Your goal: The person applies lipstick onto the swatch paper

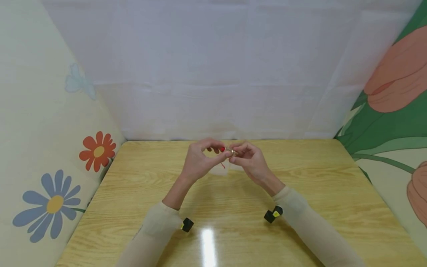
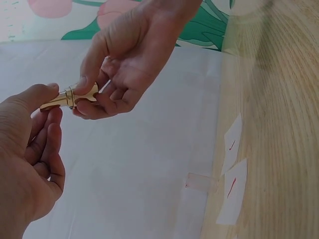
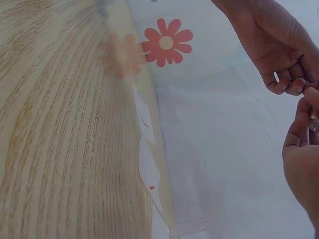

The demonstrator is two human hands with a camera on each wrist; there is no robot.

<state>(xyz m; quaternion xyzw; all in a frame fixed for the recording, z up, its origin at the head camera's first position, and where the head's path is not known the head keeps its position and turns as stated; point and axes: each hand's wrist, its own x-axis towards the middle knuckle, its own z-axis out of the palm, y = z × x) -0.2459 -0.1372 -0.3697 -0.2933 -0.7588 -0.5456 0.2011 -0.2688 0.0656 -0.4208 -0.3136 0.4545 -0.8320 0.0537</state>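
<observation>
Both hands meet over the back of the table around a small gold lipstick tube (image 1: 232,151) with a red end. My left hand (image 1: 199,157) pinches the end on its side between thumb and fingers. The other end is gripped by my right hand (image 1: 252,162), thumb against fingertips. In the left wrist view the shiny gold lipstick tube (image 2: 64,98) shows a raised ring near its middle, between the two hands. Only a bit of it shows at the edge of the right wrist view, mostly hidden by fingers.
White paper slips (image 2: 232,191) with red marks lie along the table's back edge, below the hands. A white sheet (image 1: 213,74) hangs behind the wooden table (image 1: 317,193). Flower-printed panels (image 1: 36,129) stand at both sides. Each sleeve carries a small black device (image 1: 187,224).
</observation>
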